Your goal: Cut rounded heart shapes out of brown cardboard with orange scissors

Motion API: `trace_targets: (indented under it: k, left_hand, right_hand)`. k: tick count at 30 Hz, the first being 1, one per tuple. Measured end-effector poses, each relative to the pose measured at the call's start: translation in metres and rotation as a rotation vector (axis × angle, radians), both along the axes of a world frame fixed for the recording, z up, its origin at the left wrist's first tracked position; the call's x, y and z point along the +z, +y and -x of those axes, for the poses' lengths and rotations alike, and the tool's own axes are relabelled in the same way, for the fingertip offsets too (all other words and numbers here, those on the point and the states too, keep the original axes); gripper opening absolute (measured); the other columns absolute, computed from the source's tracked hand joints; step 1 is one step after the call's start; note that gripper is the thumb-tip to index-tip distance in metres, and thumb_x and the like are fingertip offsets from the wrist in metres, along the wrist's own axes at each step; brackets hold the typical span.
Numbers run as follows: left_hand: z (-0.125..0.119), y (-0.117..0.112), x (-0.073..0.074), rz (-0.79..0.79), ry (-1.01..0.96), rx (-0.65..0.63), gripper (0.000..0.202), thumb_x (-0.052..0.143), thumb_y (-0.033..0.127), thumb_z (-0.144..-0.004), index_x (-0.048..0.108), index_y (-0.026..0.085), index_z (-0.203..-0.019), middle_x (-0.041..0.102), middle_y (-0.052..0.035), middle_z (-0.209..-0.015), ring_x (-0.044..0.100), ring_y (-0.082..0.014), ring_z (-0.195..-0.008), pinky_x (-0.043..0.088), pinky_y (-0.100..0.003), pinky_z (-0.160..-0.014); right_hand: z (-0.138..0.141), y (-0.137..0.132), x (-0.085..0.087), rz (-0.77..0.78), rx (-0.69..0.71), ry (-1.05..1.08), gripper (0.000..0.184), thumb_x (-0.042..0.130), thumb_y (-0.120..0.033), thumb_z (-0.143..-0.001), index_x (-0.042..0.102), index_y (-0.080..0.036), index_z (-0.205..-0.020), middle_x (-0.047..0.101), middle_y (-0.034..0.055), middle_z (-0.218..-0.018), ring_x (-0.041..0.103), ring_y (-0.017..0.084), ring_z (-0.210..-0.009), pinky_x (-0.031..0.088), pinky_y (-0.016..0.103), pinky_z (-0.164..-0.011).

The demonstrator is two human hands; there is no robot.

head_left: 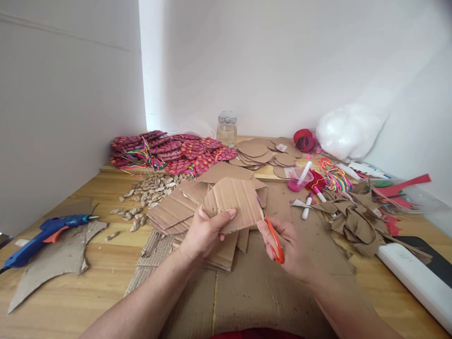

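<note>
My left hand [208, 230] grips a piece of brown cardboard [235, 202] by its lower left edge, thumb on top. Its upper outline is partly rounded. In my right hand [286, 240] is a pair of scissors [275, 240] with orange handles, fingers wrapped through them. The blades meet the right edge of the cardboard and are mostly hidden there. Under the held piece lies a loose pile of cut cardboard pieces [173, 209], resting partly on a large flat cardboard sheet [261, 287].
A blue glue gun [45, 235] lies on a cardboard scrap at left. Behind are peanut shells [155, 188], decorated pink discs [169, 150], a glass jar [226, 132] and cardboard circles [254, 148]. Markers [308, 207], cardboard offcuts [363, 221] and a white device [409, 278] lie at right.
</note>
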State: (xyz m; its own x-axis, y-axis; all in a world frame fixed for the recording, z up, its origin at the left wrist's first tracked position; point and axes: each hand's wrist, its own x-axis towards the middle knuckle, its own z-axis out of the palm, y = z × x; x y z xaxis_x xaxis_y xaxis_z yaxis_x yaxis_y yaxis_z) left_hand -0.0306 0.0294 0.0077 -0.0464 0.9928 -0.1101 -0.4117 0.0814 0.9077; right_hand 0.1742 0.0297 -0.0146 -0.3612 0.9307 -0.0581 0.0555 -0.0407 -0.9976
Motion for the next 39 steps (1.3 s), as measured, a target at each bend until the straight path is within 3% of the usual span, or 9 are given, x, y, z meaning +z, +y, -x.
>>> trace_targets:
  k: [11, 23, 33, 39]
  left_hand:
    - [0.01, 0.0, 0.003, -0.003, 0.081, -0.128, 0.038, 0.089, 0.038, -0.07, 0.068, 0.013, -0.091, 0.057, 0.0051, -0.057, 0.044, -0.0049, -0.04, 0.035, -0.013, -0.029]
    - [0.013, 0.002, 0.005, -0.023, 0.152, -0.127, 0.04, 0.088, 0.041, -0.07, 0.07, 0.015, -0.094, 0.056, 0.0054, -0.057, 0.043, -0.0056, -0.039, 0.037, -0.015, -0.03]
    - [0.017, 0.004, 0.007, -0.025, 0.169, -0.133, 0.038, 0.087, 0.04, -0.07, 0.068, 0.015, -0.091, 0.056, 0.006, -0.055, 0.043, -0.0054, -0.038, 0.036, -0.015, -0.029]
    - [0.025, 0.007, 0.008, 0.015, 0.168, -0.215, 0.036, 0.089, 0.038, -0.067, 0.066, 0.014, -0.078, 0.06, 0.0032, -0.056, 0.046, -0.006, -0.038, 0.035, -0.015, -0.029]
  right_hand:
    - [0.001, 0.0, 0.02, -0.007, 0.07, -0.013, 0.053, 0.056, -0.066, -0.094, 0.047, -0.021, -0.068, 0.044, -0.0065, -0.049, 0.038, 0.008, -0.045, 0.029, 0.023, -0.047]
    - [-0.001, -0.002, 0.018, 0.008, 0.045, -0.002, 0.054, 0.058, -0.063, -0.095, 0.04, -0.022, -0.065, 0.037, -0.008, -0.051, 0.036, 0.007, -0.043, 0.026, 0.022, -0.043]
    - [-0.001, -0.003, 0.006, 0.027, -0.004, -0.019, 0.049, 0.064, -0.055, -0.094, 0.041, -0.022, -0.067, 0.035, -0.0084, -0.054, 0.035, 0.007, -0.043, 0.025, 0.022, -0.043]
    - [0.001, -0.003, 0.011, -0.001, 0.018, -0.047, 0.049, 0.064, -0.057, -0.094, 0.046, -0.02, -0.066, 0.044, -0.0068, -0.051, 0.038, 0.008, -0.044, 0.027, 0.022, -0.044]
